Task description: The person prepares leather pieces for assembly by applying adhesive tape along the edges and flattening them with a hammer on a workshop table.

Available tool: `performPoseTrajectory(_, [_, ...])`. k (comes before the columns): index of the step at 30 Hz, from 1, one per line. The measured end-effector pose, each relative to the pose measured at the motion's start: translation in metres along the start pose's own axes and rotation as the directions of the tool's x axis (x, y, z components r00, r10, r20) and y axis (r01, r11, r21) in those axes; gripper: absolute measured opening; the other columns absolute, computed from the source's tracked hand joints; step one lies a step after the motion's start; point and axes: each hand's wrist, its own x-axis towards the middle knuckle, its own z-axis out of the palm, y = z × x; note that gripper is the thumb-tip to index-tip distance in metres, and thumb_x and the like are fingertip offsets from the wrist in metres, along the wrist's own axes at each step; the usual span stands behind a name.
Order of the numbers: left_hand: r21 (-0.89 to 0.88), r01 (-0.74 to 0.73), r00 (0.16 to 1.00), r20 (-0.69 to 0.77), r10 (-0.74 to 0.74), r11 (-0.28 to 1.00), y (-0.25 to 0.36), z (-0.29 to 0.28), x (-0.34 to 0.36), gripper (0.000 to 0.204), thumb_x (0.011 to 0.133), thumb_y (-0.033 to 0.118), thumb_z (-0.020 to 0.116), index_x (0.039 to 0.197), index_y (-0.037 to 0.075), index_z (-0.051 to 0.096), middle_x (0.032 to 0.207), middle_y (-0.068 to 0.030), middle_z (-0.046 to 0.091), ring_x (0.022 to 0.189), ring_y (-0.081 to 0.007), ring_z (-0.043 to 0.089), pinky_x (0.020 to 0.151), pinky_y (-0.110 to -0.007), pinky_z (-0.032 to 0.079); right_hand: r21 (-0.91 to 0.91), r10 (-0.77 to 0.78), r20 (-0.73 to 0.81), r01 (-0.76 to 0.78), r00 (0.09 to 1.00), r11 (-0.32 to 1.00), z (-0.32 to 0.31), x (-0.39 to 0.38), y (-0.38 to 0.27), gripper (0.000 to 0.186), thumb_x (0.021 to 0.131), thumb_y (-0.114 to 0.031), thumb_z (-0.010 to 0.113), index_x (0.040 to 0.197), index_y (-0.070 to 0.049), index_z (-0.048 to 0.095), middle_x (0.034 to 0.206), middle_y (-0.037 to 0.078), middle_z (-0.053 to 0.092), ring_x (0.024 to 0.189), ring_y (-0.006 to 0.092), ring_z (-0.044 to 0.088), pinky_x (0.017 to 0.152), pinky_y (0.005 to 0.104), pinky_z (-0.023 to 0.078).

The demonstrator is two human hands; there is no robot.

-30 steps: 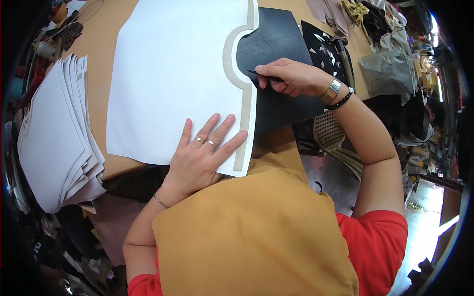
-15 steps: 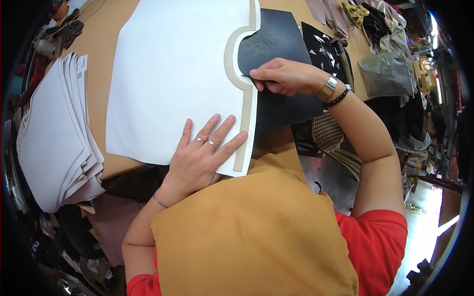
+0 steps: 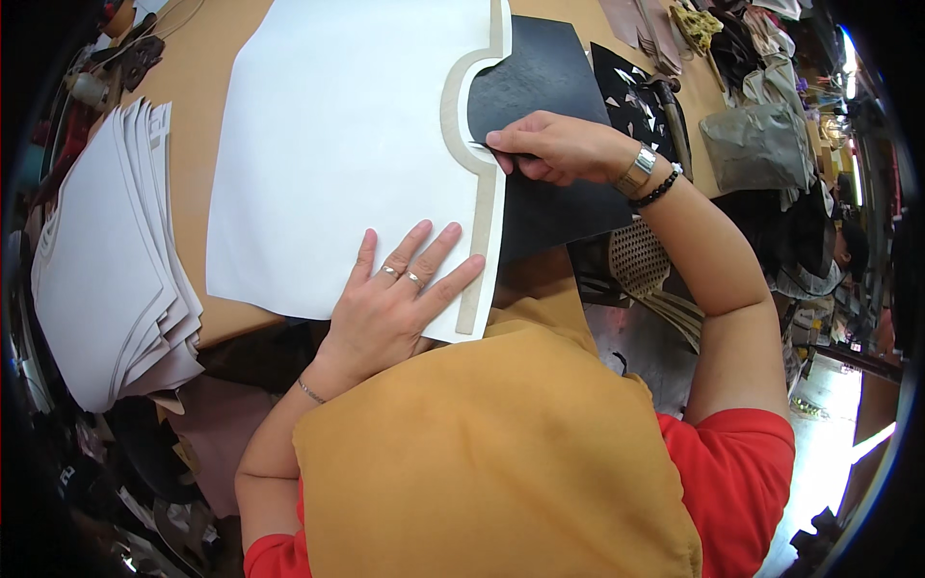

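Observation:
A large white cut sheet [image 3: 318, 144] lies on the table, with a beige strip [image 3: 479, 222] along its notched right edge. My left hand [image 3: 395, 299] rests on its lower part, fingers spread. A dark mat [image 3: 554, 207] lies beneath that right edge. My right hand [image 3: 549, 144] grips a slim black tool [image 3: 525, 155], its end at the white edge by the curve of the notch, partly hidden by my fingers.
A pile of cut white pieces [image 3: 106, 250] overhangs the table [image 3: 231, 318] at left. At right are a black scrap-strewn sheet [image 3: 624, 89], a hammer-like tool [image 3: 674, 120], a grey bundle [image 3: 756, 144], a cane-seated chair [image 3: 636, 255]. Mustard cloth [image 3: 491, 453] covers my front.
My right hand has shifted slightly down and left to the notch's edge with the black tool. The white sheet's right edge has moved a little rightward. My left hand stays spread on it.

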Motion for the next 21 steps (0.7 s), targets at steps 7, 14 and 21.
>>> performPoseTrajectory(7, [-0.016, -0.003, 1.000, 0.003, 0.003, 1.000, 0.000, -0.001, 0.000, 0.076, 0.095, 0.077, 0.042, 0.155, 0.031, 0.052, 0.162, -0.0070, 0.047, 0.145, -0.0334, 0.049, 0.117, -0.070, 0.029, -0.001, 0.054, -0.049, -0.054, 0.997, 0.999, 0.002, -0.004, -0.010, 0.043, 0.108, -0.050, 0.054, 0.092, -0.010, 0.060, 0.061, -0.011, 0.035, 0.048, 0.0011, 0.021, 0.041, 0.0215, 0.014])
performPoseTrajectory(14, [-0.026, -0.002, 1.000, 0.002, 0.002, 1.000, 0.001, -0.003, 0.001, 0.073, 0.096, 0.075, 0.045, 0.154, 0.031, 0.052, 0.162, -0.0071, 0.047, 0.145, -0.0325, 0.049, 0.117, -0.069, 0.029, -0.008, 0.011, -0.033, -0.012, 0.999, 1.000, 0.002, 0.001, -0.005, 0.041, 0.108, -0.048, 0.054, 0.090, -0.012, 0.059, 0.060, -0.012, 0.034, 0.047, 0.0010, 0.022, 0.041, 0.0216, 0.014])
performPoseTrajectory(21, [-0.013, -0.009, 1.000, -0.004, 0.009, 1.000, 0.001, -0.001, -0.001, 0.075, 0.095, 0.075, 0.044, 0.155, 0.031, 0.052, 0.162, -0.0071, 0.048, 0.145, -0.0323, 0.049, 0.117, -0.069, 0.029, -0.004, 0.013, -0.009, -0.013, 1.000, 1.000, 0.002, -0.001, -0.006, 0.042, 0.109, -0.048, 0.053, 0.090, -0.012, 0.060, 0.059, -0.012, 0.033, 0.047, 0.0010, 0.022, 0.041, 0.0216, 0.015])
